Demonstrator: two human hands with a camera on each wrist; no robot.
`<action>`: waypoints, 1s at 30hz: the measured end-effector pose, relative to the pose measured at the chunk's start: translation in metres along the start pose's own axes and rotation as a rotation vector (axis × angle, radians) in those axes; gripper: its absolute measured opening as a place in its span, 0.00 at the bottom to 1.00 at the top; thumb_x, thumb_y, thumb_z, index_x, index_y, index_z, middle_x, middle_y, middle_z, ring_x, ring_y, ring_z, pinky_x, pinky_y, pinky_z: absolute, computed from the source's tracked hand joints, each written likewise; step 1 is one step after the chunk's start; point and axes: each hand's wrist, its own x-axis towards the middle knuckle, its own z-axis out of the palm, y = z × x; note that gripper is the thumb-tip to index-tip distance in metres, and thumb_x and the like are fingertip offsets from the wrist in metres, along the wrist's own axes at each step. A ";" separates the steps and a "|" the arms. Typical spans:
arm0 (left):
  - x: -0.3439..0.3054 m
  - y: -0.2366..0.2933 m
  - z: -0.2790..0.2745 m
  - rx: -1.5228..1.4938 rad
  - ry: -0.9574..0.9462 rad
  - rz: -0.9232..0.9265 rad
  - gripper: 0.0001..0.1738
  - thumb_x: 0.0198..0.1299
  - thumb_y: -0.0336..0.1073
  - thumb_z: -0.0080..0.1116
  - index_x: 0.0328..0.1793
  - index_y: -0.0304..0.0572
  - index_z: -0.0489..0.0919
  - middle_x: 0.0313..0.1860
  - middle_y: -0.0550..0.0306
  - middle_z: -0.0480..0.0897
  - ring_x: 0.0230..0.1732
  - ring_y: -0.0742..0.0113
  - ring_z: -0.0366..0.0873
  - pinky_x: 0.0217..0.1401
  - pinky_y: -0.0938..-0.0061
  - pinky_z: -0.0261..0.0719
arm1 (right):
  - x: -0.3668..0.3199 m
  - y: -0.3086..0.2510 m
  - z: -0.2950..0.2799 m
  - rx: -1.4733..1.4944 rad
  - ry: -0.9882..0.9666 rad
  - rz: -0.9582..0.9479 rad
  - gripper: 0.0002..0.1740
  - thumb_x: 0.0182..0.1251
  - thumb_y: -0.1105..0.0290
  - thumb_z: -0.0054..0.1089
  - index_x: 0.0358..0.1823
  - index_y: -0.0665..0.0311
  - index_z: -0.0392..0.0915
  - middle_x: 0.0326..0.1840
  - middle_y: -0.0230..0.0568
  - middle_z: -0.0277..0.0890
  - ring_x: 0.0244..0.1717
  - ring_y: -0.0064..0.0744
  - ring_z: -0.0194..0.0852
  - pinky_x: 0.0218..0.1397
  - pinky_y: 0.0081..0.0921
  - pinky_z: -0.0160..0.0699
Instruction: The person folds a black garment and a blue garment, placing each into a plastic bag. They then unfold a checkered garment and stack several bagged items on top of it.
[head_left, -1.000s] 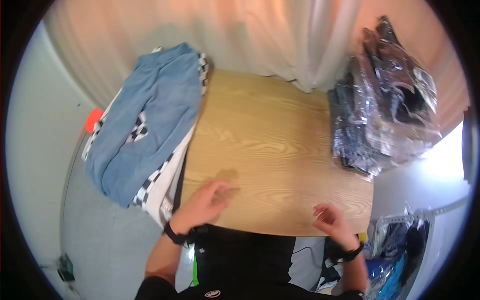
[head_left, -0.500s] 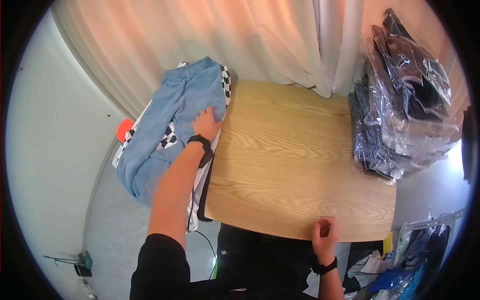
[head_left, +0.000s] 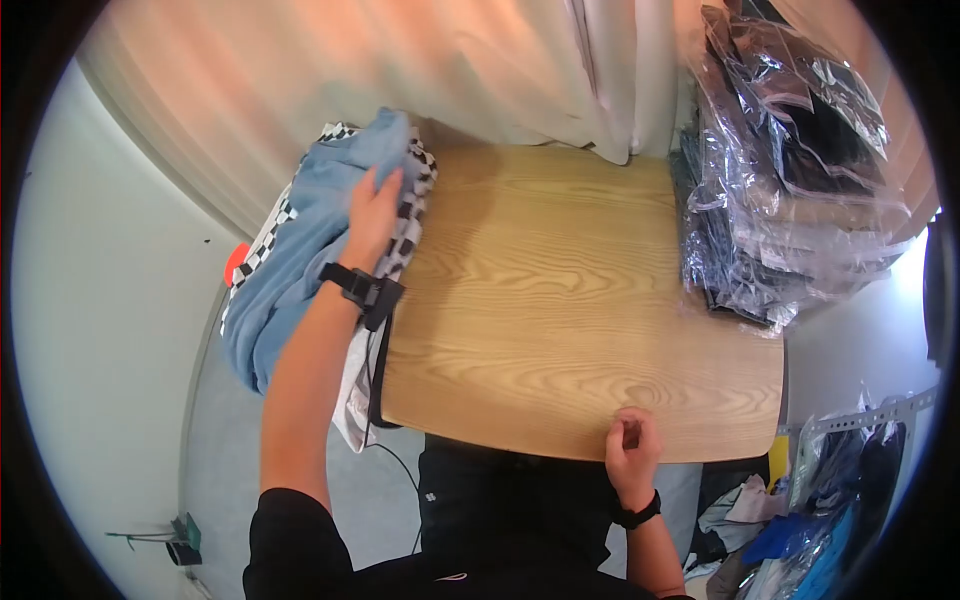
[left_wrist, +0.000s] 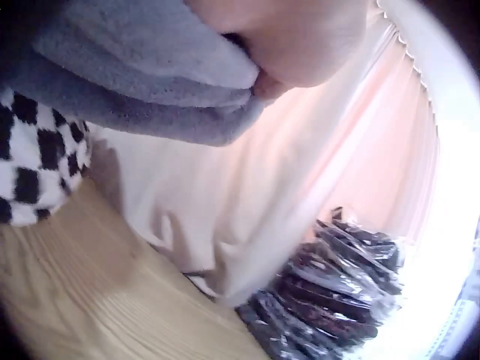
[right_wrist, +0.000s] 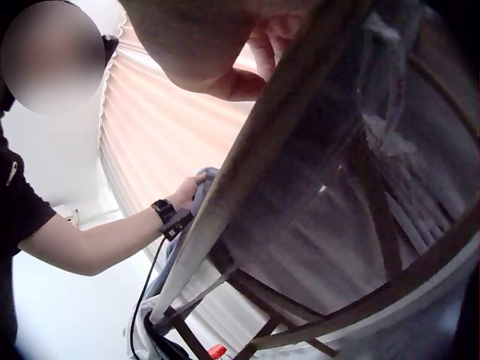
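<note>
My left hand (head_left: 373,220) grips the blue garment (head_left: 285,262) near its upper right part, where the cloth is bunched and lifted. In the left wrist view the left hand (left_wrist: 292,37) pinches folds of the blue cloth (left_wrist: 150,97). Under it lies a black-and-white checkered garment (head_left: 405,230), on a stack at the table's left side. My right hand (head_left: 633,450) rests at the front edge of the wooden table (head_left: 560,300) with its fingers loosely curled, holding nothing.
Garments in clear plastic bags (head_left: 790,190) are piled at the table's right side. A curtain (head_left: 500,70) hangs behind. More clothes (head_left: 790,530) lie on a rack at the lower right, and a cable (head_left: 400,470) trails from the left wrist.
My left hand has moved from above the table onto the blue garment and now lifts its cloth, exposing more of the checkered one. The right hand has stayed near the front edge.
</note>
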 end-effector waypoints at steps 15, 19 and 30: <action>-0.244 0.121 0.081 -0.075 -0.894 0.086 0.22 0.67 0.43 0.58 0.63 0.41 0.76 0.67 0.45 0.72 0.70 0.54 0.68 0.72 0.62 0.62 | -0.018 0.025 -0.023 0.332 0.148 -0.254 0.12 0.69 0.76 0.49 0.51 0.65 0.63 0.48 0.43 0.64 0.50 0.33 0.64 0.58 0.30 0.63; -0.280 0.102 -0.003 0.405 -0.240 0.009 0.21 0.65 0.36 0.58 0.62 0.39 0.74 0.69 0.44 0.70 0.72 0.50 0.65 0.76 0.56 0.55 | -0.010 0.027 -0.039 0.263 0.161 -0.319 0.12 0.65 0.78 0.49 0.49 0.65 0.63 0.46 0.45 0.66 0.47 0.35 0.64 0.57 0.31 0.63; -0.419 -0.020 -0.123 -0.945 0.849 -1.217 0.33 0.65 0.40 0.58 0.72 0.35 0.61 0.69 0.43 0.68 0.69 0.50 0.67 0.71 0.55 0.67 | 0.067 -0.003 -0.084 -0.478 -0.120 -0.255 0.26 0.57 0.81 0.53 0.61 0.63 0.73 0.65 0.50 0.69 0.70 0.53 0.62 0.74 0.46 0.58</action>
